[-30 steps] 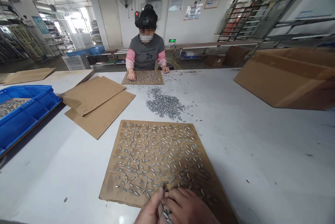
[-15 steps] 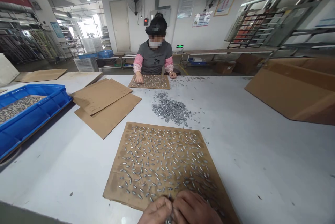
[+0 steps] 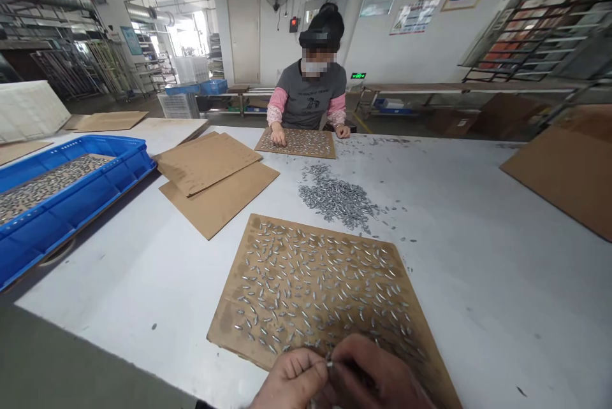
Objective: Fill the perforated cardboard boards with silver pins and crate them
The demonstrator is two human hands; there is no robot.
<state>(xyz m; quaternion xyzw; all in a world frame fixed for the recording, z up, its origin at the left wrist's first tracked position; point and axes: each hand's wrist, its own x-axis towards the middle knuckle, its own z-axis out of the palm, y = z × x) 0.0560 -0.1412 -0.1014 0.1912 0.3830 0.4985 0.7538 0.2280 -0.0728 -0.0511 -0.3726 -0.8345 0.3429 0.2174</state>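
My left hand clamps a small metal piece between thumb and forefinger, over the near side of the cardboard sheet. A light grip suits its size; I cannot tell whether my right hand, close beside, also grips it.

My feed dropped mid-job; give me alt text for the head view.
Bare left hand and bare right hand meet at a small silver piece, over a brown cardboard sheet dotted with silver spindle-shaped pieces. Beyond is a loose silver heap; a person in grey sits at another sheet.
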